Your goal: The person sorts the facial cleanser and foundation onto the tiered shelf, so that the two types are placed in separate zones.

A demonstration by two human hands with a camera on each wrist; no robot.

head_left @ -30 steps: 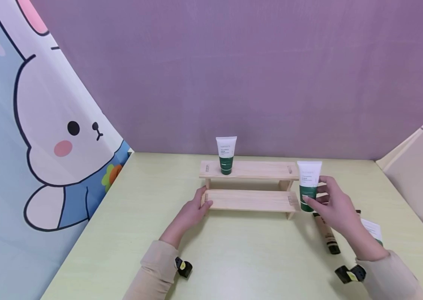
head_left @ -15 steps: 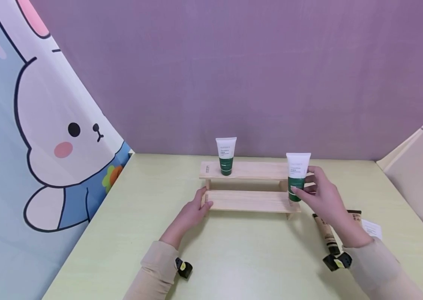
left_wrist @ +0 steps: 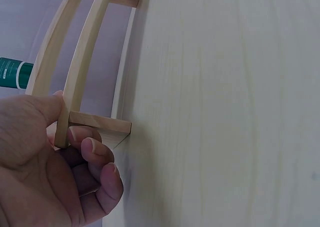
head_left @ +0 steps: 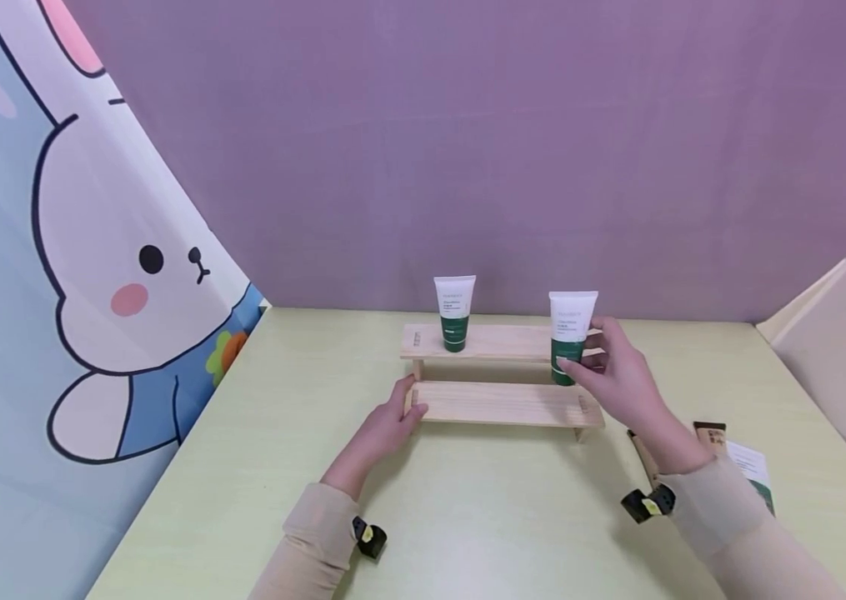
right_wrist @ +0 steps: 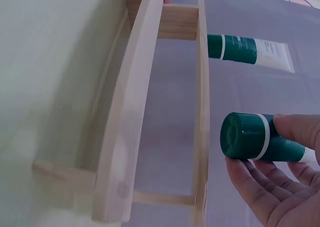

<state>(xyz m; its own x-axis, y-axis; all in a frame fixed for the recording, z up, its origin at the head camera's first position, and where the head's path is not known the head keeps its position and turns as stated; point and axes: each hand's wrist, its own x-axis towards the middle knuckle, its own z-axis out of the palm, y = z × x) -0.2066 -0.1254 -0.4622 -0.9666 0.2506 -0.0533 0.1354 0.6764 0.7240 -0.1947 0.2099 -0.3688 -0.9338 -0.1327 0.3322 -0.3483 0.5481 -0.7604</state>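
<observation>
My right hand pinches a white and green squeeze tube by its lower green part, cap down. In the right wrist view its green cap hangs apart from the top board of a two-tier wooden shelf. A matching tube stands on the upper tier toward the left. With thumb and fingers my left hand grips the left end of the lower tier, as the left wrist view shows at the board's end.
Right of the shelf, partly behind my right forearm, lie a brown tube, a second brown tube and a white and green tube on the pale table. A purple cloth hangs behind.
My right hand has carried its tube leftward and up, from beside the shelf's right end to near the upper tier. My left hand has stayed on the shelf.
</observation>
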